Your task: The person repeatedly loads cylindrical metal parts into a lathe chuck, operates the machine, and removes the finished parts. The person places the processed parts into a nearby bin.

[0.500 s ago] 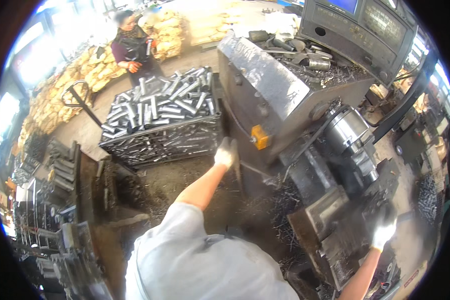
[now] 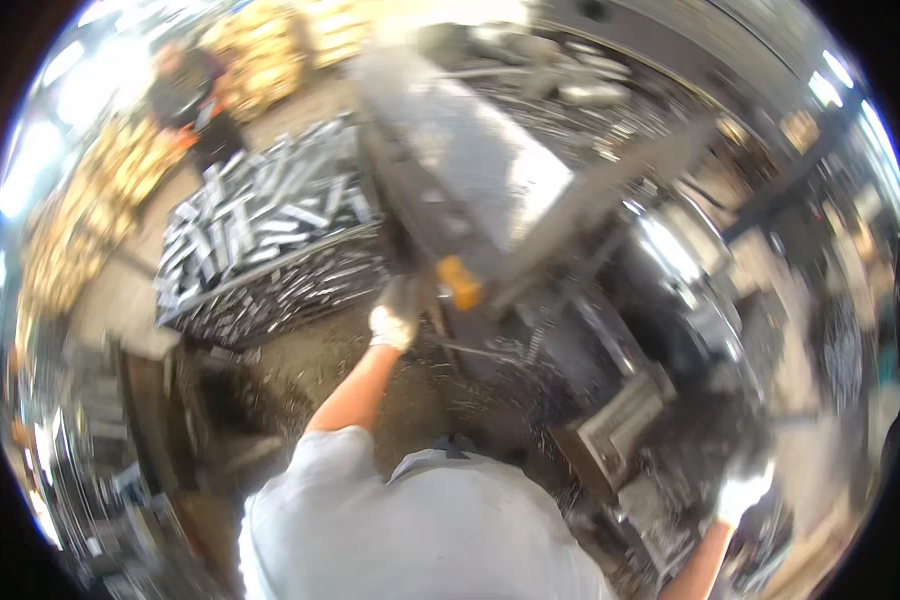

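Note:
My left hand point(image 2: 394, 322), in a whitish glove, reaches forward between the metal crate point(image 2: 280, 264) and the lathe's side. A yellow switch box point(image 2: 459, 283) sits on that side, just right of the hand. Motion smears the left fingers, and anything they touch or hold is hard to make out. Off to the lower right, my right hand point(image 2: 744, 494), also gloved in white, is over the dark carriage end of the lathe. Its fingers are blurred and overexposed, so a grip cannot be seen. The shiny round chuck point(image 2: 675, 250) lies ahead of it.
Short metal tubes point(image 2: 270, 205) heap above the crate's rim. Loose parts point(image 2: 580, 85) cover the lathe's headstock point(image 2: 470, 150). A co-worker point(image 2: 185, 100) stands behind the crate near stacked yellowish sacks point(image 2: 255, 55). Racks of metal pieces point(image 2: 80, 450) line the left.
The view has swung, shifting the crate, co-worker and headstock leftward, and the picture is now blurred. Both hands appear slightly farther left; the left remains between crate and machine.

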### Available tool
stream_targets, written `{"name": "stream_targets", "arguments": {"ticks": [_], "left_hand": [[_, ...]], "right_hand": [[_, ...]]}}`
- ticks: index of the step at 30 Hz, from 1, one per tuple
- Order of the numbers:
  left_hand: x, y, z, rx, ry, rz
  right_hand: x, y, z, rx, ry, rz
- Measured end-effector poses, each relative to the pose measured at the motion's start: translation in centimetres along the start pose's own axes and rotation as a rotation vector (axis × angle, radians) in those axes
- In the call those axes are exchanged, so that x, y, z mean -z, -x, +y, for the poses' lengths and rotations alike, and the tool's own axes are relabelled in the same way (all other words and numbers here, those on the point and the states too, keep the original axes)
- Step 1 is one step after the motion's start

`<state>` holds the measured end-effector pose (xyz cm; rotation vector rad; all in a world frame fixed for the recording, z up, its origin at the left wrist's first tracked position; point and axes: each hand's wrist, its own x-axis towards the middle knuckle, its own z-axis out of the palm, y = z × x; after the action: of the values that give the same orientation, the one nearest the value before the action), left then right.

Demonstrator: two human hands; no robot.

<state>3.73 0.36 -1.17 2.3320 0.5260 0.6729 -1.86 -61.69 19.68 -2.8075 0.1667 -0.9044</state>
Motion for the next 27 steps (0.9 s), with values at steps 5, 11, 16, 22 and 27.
{"name": "stream_targets", "arguments": {"ticks": [5,11,16,22,27], "left_hand": [[-2.7,0.4,-1.8,0.101,0.263,-0.036],[-2.9,0.3,-1.7,-0.114,0.189,-0.05],[-2.9,-1.1,-1.7,-0.033,-0.061,-0.154],[-3.0,0.4,-0.5,0.694,0.981,-0.426],[-5.6,8.6,15.4,0.221,0.469,-0.571]], "right_hand": [[1.2,-0.5,-1.5,0.267,0.214,0.065],[2.6,-1.8,-1.2,0.186,0.014,0.073],[4.6,-4.8,0.0,0.209,-0.083,0.052],[5.4,-9.4,4.3,-0.154,-0.331,-0.317],[2.2,-13.1,8.5,0.009,-0.217,-0.363]]}}
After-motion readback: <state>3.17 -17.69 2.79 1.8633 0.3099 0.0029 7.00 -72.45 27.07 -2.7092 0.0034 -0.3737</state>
